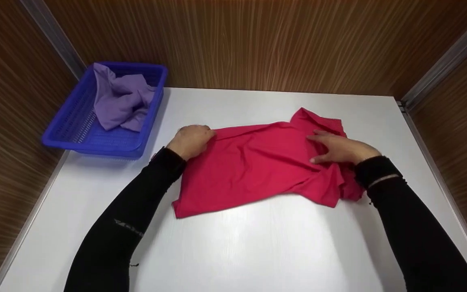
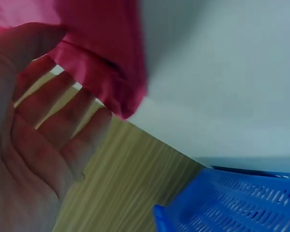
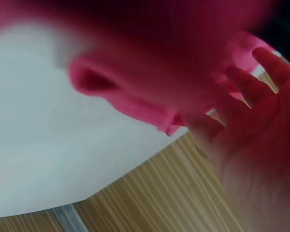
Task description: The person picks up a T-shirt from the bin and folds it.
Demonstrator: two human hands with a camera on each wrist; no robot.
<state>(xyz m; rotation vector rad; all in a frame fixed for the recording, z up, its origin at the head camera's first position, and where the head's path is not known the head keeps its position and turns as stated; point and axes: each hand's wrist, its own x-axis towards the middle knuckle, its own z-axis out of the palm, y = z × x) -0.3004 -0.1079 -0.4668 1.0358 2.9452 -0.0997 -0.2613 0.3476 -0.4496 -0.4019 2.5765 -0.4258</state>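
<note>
A red T-shirt (image 1: 241,162) lies wrinkled across the white table, its sleeve end bunched on the right. At its upper left corner my left hand (image 1: 193,141) pinches the fabric; in the left wrist view the thumb (image 2: 36,41) is over the cloth and the fingers are under it. My right hand (image 1: 341,149) is over the bunched sleeve end, with thumb and fingers spread apart. Blurred folds of the T-shirt (image 3: 140,96) hang beside the right hand's fingers (image 3: 249,87) in the right wrist view.
A blue plastic basket (image 1: 95,148) stands at the back left of the white table (image 1: 233,251), holding a crumpled purple cloth (image 1: 122,101). Wood-grain panels (image 1: 233,44) enclose the table at the back and both sides.
</note>
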